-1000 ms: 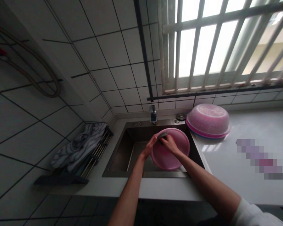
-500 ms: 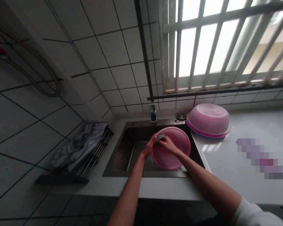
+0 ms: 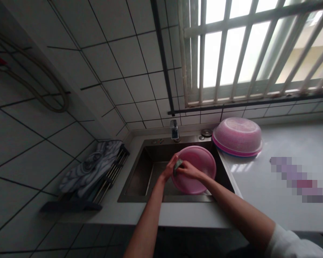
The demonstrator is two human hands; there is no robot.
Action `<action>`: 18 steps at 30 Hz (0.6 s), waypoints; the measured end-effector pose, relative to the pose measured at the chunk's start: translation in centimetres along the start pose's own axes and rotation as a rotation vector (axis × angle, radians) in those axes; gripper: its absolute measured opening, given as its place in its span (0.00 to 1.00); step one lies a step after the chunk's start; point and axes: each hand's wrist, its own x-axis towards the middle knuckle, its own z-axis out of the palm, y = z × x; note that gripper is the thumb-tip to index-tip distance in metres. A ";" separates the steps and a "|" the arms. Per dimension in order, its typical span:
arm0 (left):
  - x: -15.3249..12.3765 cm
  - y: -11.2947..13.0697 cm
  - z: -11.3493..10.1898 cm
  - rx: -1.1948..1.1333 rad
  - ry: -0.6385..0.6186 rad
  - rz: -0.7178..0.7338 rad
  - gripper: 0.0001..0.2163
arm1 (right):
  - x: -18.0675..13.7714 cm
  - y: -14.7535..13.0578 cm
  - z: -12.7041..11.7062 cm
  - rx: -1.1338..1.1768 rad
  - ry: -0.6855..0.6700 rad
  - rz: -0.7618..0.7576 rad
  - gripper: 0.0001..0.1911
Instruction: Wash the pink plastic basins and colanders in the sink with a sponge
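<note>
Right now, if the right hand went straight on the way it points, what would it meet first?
Beyond the green cloth or sponge it seems to hold, the right hand would probably meet the left hand; depth is unclear, so the pink bowl's rim might come first.

No text, label, brand, number or sign can be read anywhere in view; the pixelated patch (image 3: 303, 181) on the table (image 3: 258, 206) is too coarse to show any lettering

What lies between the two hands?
The head view shows a green cloth or pad between the left hand and right hand, at the pink basin's rim.
</note>
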 end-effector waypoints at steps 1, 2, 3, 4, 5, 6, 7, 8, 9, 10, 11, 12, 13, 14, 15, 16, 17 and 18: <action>0.0 0.0 0.0 0.008 -0.006 0.002 0.32 | 0.0 0.0 0.1 0.003 -0.013 0.001 0.08; 0.0 0.0 0.0 0.009 -0.016 0.010 0.32 | 0.0 0.1 0.0 0.005 0.022 0.006 0.08; 0.0 0.0 0.1 0.000 -0.029 0.019 0.32 | 0.1 0.0 -0.3 0.006 0.088 0.015 0.09; 0.1 0.0 0.1 -0.012 -0.042 0.023 0.32 | 0.1 0.0 -0.6 0.005 0.172 0.026 0.10; 0.1 -0.1 0.2 -0.025 -0.049 0.021 0.32 | 0.2 -0.1 -0.9 -0.002 0.252 0.035 0.11; 0.1 -0.1 0.3 -0.034 -0.047 0.017 0.32 | 0.3 -0.1 -1.0 -0.010 0.311 0.041 0.11; 0.1 -0.2 0.3 -0.035 -0.038 0.016 0.32 | 0.3 -0.2 -1.1 -0.016 0.330 0.040 0.11; 0.0 -0.2 0.3 -0.029 -0.025 0.016 0.32 | 0.3 -0.2 -1.0 -0.016 0.302 0.034 0.10; 0.0 -0.2 0.3 -0.020 -0.011 0.017 0.32 | 0.2 -0.2 -0.7 -0.012 0.239 0.025 0.10; 0.0 -0.2 0.2 -0.009 -0.002 0.016 0.32 | 0.2 -0.1 -0.5 -0.005 0.158 0.015 0.09; 0.0 -0.2 0.2 -0.001 0.004 0.013 0.32 | 0.1 0.0 -0.2 0.002 0.080 0.009 0.08; 0.1 -0.2 0.1 0.006 0.007 0.011 0.32 | 0.1 0.1 -0.1 0.009 0.034 0.007 0.08; 0.1 -0.2 0.1 0.011 0.005 0.013 0.32 | 0.1 0.2 -0.1 0.013 0.037 0.009 0.09; 0.1 -0.2 0.1 0.012 0.002 0.021 0.31 | 0.2 0.3 -0.4 0.013 0.093 0.014 0.09; 0.2 -0.2 0.2 0.006 -0.005 0.033 0.31 | 0.3 0.4 -0.7 0.009 0.186 0.023 0.10; 0.2 -0.1 0.2 -0.005 -0.021 0.043 0.30 | 0.4 0.5 -1.1 0.002 0.287 0.031 0.11; 0.1 -0.1 0.3 -0.024 -0.043 0.048 0.29 | 0.4 0.5 -1.5 -0.006 0.371 0.038 0.12; 0.0 -0.1 0.3 -0.050 -0.070 0.043 0.27 | 0.5 0.5 -1.7 -0.013 0.419 0.039 0.12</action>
